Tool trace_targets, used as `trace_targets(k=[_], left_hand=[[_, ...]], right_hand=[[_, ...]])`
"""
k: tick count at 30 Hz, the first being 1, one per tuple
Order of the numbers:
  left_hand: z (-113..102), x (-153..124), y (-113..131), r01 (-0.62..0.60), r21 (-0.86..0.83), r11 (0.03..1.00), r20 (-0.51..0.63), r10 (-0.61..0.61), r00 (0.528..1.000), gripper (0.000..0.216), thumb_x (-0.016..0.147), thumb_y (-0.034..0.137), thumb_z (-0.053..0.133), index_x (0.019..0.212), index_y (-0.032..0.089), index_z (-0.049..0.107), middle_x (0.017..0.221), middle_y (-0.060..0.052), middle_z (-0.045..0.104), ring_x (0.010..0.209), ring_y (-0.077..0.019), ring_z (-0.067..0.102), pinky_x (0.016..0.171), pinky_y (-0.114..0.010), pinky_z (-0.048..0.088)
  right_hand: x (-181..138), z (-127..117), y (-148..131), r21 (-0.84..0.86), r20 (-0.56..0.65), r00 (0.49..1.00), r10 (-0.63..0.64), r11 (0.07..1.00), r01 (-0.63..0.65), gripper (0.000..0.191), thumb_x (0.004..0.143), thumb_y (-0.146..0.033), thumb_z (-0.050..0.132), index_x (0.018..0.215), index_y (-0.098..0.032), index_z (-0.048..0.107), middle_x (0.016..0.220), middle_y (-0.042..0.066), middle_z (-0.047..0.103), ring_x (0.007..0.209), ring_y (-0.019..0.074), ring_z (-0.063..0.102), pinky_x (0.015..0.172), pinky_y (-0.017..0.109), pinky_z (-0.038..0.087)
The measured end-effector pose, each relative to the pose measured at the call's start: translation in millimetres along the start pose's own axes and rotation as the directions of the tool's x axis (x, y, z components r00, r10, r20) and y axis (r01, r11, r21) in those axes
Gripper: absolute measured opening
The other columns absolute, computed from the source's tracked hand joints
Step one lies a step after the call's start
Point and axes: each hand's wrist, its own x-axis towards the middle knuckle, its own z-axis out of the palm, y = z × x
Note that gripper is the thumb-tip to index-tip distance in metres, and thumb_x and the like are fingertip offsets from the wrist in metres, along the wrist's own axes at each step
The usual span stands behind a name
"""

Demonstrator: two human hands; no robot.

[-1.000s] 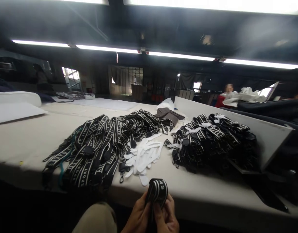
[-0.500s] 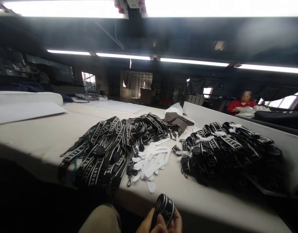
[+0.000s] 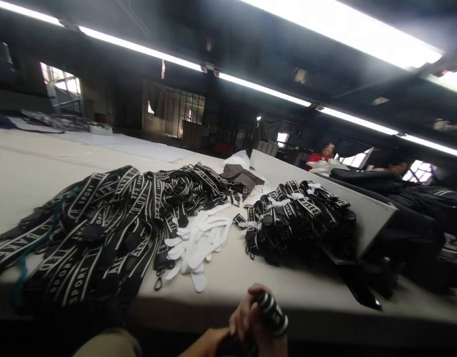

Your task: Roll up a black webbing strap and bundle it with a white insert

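A black webbing strap with white lettering, coiled into a roll (image 3: 272, 313), is in my hands at the table's near edge. My right hand (image 3: 251, 320) has its fingers wrapped round the roll. Lower and to the left, my left hand (image 3: 212, 341) is partly cut off by the frame and closes on a dark part of the same strap. Beyond them lie white toothed strips (image 3: 200, 240) in a loose heap. A large tangle of unrolled lettered straps (image 3: 117, 218) with clips spreads to the left. Rolled straps bound with white strips (image 3: 295, 218) are piled to the right.
Grey-brown folded pieces (image 3: 241, 176) and a white bag (image 3: 238, 158) lie behind the straps. A low white panel (image 3: 325, 196) stands along the right side. Dark fabric (image 3: 407, 223) is stacked beyond it, and a person in red (image 3: 317, 157) is farther back.
My view has turned to the right and tilted. The rolled strap has been turned in my hands, showing its edge side, and my right hand's fingers now wrap round it.
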Motion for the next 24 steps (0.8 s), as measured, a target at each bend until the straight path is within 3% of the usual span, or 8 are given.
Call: trace_targets(k=[3, 7, 11, 14, 17, 20, 22, 24], left_hand=[[-1.1, 11.9, 20.4, 0.017, 0.063, 0.998, 0.14, -0.026, 0.99, 0.036, 0.086, 0.044, 0.064, 0.105, 0.013, 0.069, 0.097, -0.005, 0.069, 0.097, -0.0273, 0.062, 0.089, -0.033, 0.053], [-9.8, 32.6, 26.5, -0.003, 0.183, 0.983, 0.112, -0.018, 0.994, 0.027, 0.079, 0.018, 0.058, 0.105, 0.014, 0.064, 0.104, -0.005, 0.068, 0.099, -0.0243, 0.061, 0.088, -0.029, 0.049], [-24.9, 44.6, -12.5, 0.142, -0.226, 0.964, 0.162, -0.106, 0.981, 0.046, 0.077, 0.026, 0.064, 0.119, 0.016, 0.046, 0.081, -0.003, 0.066, 0.066, -0.0164, 0.06, 0.065, -0.025, 0.049], [-33.9, 45.9, -43.5, 0.114, -0.394, 0.912, 0.09, -0.086, 0.992, 0.047, 0.079, 0.035, 0.064, 0.115, 0.016, 0.042, 0.076, 0.0, 0.061, 0.057, -0.0125, 0.053, 0.057, -0.021, 0.043], [-42.5, 48.8, -57.1, -0.042, -0.13, 0.991, -0.121, 0.026, 0.992, 0.031, 0.089, 0.035, 0.053, 0.114, 0.017, 0.048, 0.086, -0.005, 0.064, 0.069, -0.0158, 0.058, 0.066, -0.023, 0.045], [-55.5, 56.4, -59.7, -0.179, 0.115, 0.977, -0.201, 0.199, 0.959, 0.036, 0.095, 0.034, 0.044, 0.126, 0.015, 0.047, 0.109, -0.014, 0.066, 0.095, -0.0218, 0.063, 0.082, -0.026, 0.046], [-65.8, 60.2, -57.5, -0.222, 0.131, 0.966, -0.206, 0.246, 0.947, 0.039, 0.097, 0.037, 0.041, 0.126, 0.013, 0.047, 0.099, -0.013, 0.067, 0.084, -0.0207, 0.063, 0.074, -0.025, 0.046], [-74.9, 59.0, -49.7, -0.236, 0.089, 0.968, -0.223, 0.25, 0.942, 0.041, 0.099, 0.043, 0.038, 0.123, 0.012, 0.048, 0.082, -0.009, 0.064, 0.068, -0.0174, 0.058, 0.066, -0.025, 0.043]], right_hand=[[28.3, 1.4, -15.6, 0.152, -0.095, 0.989, 0.11, 0.984, -0.094, 0.035, 0.076, -0.041, 0.085, 0.092, -0.019, 0.063, 0.054, -0.009, 0.036, 0.044, 0.0038, 0.031, 0.043, 0.017, 0.035], [56.4, -1.4, -17.0, 0.142, -0.22, 0.966, 0.138, 0.984, -0.109, 0.039, 0.069, -0.034, 0.09, 0.082, -0.017, 0.057, 0.055, -0.011, 0.026, 0.045, 0.0027, 0.023, 0.042, 0.015, 0.029], [66.1, -1.3, 7.9, -0.048, -0.288, 0.958, 0.01, 0.999, -0.025, 0.041, 0.071, -0.039, 0.088, 0.092, -0.019, 0.059, 0.057, -0.009, 0.033, 0.049, 0.0052, 0.034, 0.047, 0.017, 0.037], [77.5, -7.1, 28.9, -0.094, -0.302, 0.953, 0.026, 0.994, -0.057, 0.038, 0.074, -0.037, 0.086, 0.093, -0.02, 0.058, 0.057, -0.009, 0.032, 0.049, 0.0059, 0.033, 0.046, 0.017, 0.037], [99.1, -13.4, 40.6, 0.096, -0.303, 0.926, 0.223, 0.975, -0.203, 0.041, 0.067, -0.03, 0.089, 0.075, -0.018, 0.051, 0.057, -0.01, 0.029, 0.047, 0.004, 0.028, 0.043, 0.015, 0.034], [121.6, -9.8, 45.1, 0.296, -0.24, 0.879, 0.412, 0.893, -0.338, 0.041, 0.059, -0.019, 0.093, 0.077, -0.016, 0.055, 0.059, -0.011, 0.034, 0.047, 0.0016, 0.033, 0.046, 0.011, 0.037], [135.6, -1.4, 44.9, 0.338, -0.155, 0.877, 0.455, 0.858, -0.386, 0.04, 0.061, -0.019, 0.092, 0.087, -0.015, 0.062, 0.061, -0.01, 0.04, 0.049, 0.0014, 0.038, 0.049, 0.01, 0.041], [153.2, 9.5, 43.4, 0.268, -0.084, 0.888, 0.452, 0.869, -0.416, 0.038, 0.068, -0.031, 0.09, 0.093, -0.016, 0.065, 0.066, -0.007, 0.049, 0.056, 0.0036, 0.047, 0.056, 0.013, 0.048]])
